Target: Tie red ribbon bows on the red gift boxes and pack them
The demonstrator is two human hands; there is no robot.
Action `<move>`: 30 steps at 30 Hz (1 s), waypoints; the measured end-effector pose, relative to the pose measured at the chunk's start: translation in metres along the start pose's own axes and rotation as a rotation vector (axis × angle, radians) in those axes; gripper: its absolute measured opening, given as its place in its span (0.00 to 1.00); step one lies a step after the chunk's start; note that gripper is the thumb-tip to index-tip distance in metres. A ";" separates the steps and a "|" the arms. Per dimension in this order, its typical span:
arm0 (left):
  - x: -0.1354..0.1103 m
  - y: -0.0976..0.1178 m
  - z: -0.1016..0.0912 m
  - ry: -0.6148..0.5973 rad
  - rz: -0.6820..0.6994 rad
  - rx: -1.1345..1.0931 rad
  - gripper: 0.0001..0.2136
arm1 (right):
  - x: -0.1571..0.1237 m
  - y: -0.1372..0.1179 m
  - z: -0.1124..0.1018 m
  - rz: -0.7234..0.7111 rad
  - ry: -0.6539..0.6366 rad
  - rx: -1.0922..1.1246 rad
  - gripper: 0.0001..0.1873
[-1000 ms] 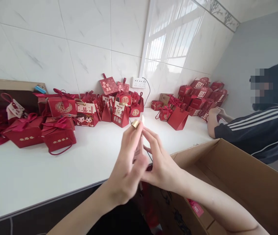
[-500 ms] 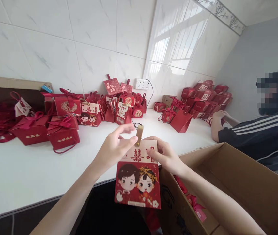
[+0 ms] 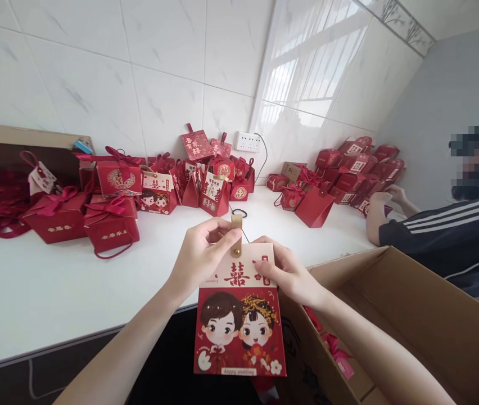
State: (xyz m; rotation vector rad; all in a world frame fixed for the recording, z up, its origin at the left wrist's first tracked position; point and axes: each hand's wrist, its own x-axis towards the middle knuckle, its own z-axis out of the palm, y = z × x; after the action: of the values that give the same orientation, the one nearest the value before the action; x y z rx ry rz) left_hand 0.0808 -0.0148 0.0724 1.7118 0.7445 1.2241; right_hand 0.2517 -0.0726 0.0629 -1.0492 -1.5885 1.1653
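Note:
A red and cream wedding gift box [image 3: 239, 326], printed with a cartoon couple and the words "happy wedding", hangs upright in front of me, before the table's front edge. My left hand [image 3: 206, 247] pinches the gold strap handle [image 3: 236, 233] at its top, thumb across the strap near its round stud. My right hand [image 3: 288, 267] grips the box's upper right edge, thumb on the front and fingers hidden behind. Another box of the same print [image 3: 157, 191] stands among the boxes at the back of the table.
Red gift boxes with ribbons line the white table [image 3: 167, 259] along the tiled wall. An open cardboard carton [image 3: 349, 264] at my lower right holds ribboned red items. A socket strip [image 3: 248, 142] sits by the wall. A person in a striped sleeve [image 3: 442, 225] handles red boxes at right.
My left hand's fingers have closed onto the gold strap, after being more spread beside it. The box appears slightly larger and lower. My right hand keeps its grip.

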 end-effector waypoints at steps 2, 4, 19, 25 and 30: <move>0.001 0.001 0.001 0.036 0.002 0.028 0.11 | -0.001 0.001 0.001 0.015 0.018 -0.011 0.14; 0.003 0.001 0.000 0.058 -0.024 0.036 0.12 | -0.001 0.001 0.001 0.033 0.033 0.018 0.14; -0.068 -0.054 0.035 -0.037 -0.047 -0.398 0.52 | 0.006 0.038 -0.016 -0.123 0.617 0.709 0.14; -0.073 -0.059 0.044 0.019 0.179 -0.061 0.37 | 0.006 0.040 -0.026 -0.137 0.464 0.713 0.14; -0.065 -0.069 0.032 0.133 0.764 0.219 0.38 | 0.006 0.046 -0.023 -0.244 0.378 0.653 0.29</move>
State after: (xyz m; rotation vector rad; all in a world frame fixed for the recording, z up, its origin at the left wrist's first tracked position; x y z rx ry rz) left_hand 0.0907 -0.0499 -0.0213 2.2111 0.2920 1.8293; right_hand 0.2777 -0.0524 0.0227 -0.5768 -0.9084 1.1213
